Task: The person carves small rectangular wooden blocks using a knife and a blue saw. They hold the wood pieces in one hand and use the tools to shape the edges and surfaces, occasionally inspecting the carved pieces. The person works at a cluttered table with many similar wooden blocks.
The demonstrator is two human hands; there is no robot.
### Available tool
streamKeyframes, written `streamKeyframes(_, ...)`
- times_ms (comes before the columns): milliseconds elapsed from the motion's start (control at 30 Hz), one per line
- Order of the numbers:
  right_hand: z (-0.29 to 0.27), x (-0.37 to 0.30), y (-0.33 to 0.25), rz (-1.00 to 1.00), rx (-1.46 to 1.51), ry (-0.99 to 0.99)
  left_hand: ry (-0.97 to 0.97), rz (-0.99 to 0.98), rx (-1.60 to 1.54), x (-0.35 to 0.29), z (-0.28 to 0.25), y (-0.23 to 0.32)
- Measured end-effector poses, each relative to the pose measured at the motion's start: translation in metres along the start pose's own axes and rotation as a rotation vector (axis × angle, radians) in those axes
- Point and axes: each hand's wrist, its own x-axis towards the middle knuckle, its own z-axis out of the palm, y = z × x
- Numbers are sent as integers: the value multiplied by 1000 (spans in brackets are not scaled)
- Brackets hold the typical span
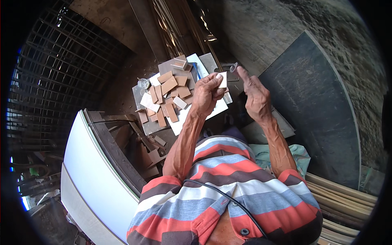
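My left hand (206,94) pinches a small, flat white board piece (222,80) between thumb and fingers, above the work surface. To its right, my right hand (257,98) is raised with the index finger stretched out and the other fingers partly bent. No held thing shows in it. A small, clear round object (233,67) appears beside that fingertip; whether they touch I cannot tell. Below and left of my left hand lies a loose pile of brown rectangular board pieces (168,85), some showing white faces. Pieces joined at an angle (179,62) sit at the pile's far end.
A white sheet (216,109) lies under part of the pile, with a blue tool (196,70) at its far edge. A clear container (143,83) stands left. Large white panels (96,163) lean at left, a dark board (314,106) at right. Wood strips (343,196) lie lower right.
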Motion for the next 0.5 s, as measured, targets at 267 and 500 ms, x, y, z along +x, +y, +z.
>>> streamKeyframes(267, 4, 9, 2, 78, 98, 63, -61, -57, -136, 11, -4, -1)
streamKeyframes(500, 6, -4, 42, 200, -21, -71, -105, -12, 0, 7, -4, -5)
